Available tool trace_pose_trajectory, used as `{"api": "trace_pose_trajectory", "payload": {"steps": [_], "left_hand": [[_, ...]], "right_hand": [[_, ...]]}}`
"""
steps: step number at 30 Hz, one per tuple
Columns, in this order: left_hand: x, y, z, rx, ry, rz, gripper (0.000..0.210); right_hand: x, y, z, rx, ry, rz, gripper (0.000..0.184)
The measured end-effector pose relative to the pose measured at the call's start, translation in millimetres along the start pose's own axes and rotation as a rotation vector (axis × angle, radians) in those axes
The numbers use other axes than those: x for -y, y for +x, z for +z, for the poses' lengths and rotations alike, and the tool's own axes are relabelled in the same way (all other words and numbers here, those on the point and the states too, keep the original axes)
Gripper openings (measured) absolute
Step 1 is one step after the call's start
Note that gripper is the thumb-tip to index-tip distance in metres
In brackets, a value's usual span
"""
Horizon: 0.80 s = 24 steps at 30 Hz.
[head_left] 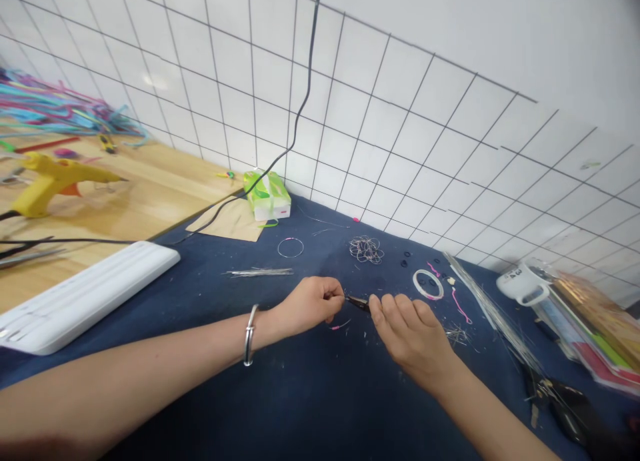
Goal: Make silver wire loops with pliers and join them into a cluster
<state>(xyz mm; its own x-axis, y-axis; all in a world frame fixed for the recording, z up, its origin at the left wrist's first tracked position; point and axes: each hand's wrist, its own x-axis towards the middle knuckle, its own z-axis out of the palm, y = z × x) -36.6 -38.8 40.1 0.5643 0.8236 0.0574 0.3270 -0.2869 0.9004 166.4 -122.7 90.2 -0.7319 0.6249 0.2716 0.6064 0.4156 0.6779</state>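
My right hand (413, 334) is wrapped round a pair of pliers (358, 302) whose dark jaws point left. Close to the jaw tips, my left hand (314, 306) pinches something too small to make out, most likely hidden by the fingers. Below the pliers lies a short pink-ended piece (341, 325) on the dark blue cloth (300, 394). Behind the hands sit a bundle of looped wire (367, 249) and a thin wire ring (291, 247). Straight wire pieces (260, 272) lie beyond my left wrist.
At left are a white power strip (95, 294) and a yellow glue gun (60, 181). A tissue pack (269, 195) stands by the wall. To the right lie a white tape roll (428, 285), long wires (493, 311), a white mug (523, 284) and black-handled tools (565, 407).
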Motion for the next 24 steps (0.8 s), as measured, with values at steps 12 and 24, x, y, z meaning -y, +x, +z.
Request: {"api": "trace_pose_trajectory", "payload": {"steps": [12,24], "left_hand": [[-4.8,-2.1,-0.7,-0.032,0.164,0.164,0.013],[-5.7,-1.9,1.5,0.011,0.265,0.285,0.015]], "right_hand": [[-2.8,-6.2,8.6,-0.023,0.031,0.035,0.032],[-6.9,-8.1,9.2,0.005,0.26,0.184,0.022]]}}
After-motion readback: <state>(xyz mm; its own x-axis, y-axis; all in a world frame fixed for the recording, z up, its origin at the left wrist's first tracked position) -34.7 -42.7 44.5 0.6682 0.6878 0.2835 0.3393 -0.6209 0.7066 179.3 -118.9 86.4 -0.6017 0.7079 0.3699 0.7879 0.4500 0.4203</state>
